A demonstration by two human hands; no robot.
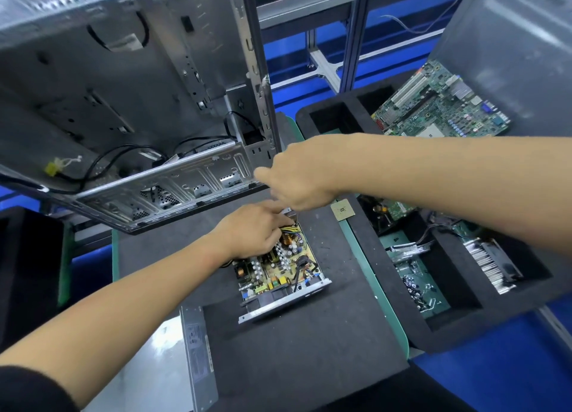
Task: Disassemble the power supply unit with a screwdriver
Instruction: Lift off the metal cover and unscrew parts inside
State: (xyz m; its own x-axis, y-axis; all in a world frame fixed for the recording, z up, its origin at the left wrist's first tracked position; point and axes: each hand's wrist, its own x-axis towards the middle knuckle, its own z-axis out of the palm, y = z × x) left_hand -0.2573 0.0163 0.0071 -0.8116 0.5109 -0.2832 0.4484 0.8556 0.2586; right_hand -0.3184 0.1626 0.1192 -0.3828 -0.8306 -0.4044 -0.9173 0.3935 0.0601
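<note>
Fingers of two hands, one power supply unit

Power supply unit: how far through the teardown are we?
Done: the power supply unit is open, its circuit board exposed, and a metal cover lies beside it on the mat. In hand: the left hand rests on the board's far end; the right hand hovers above, its grip unclear. Left: the board sits in its tray.

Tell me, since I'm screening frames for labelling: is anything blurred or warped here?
Head view: right hand is motion-smeared, left hand sharper on the power supply unit; computer case edges bow from the wide lens.
</note>
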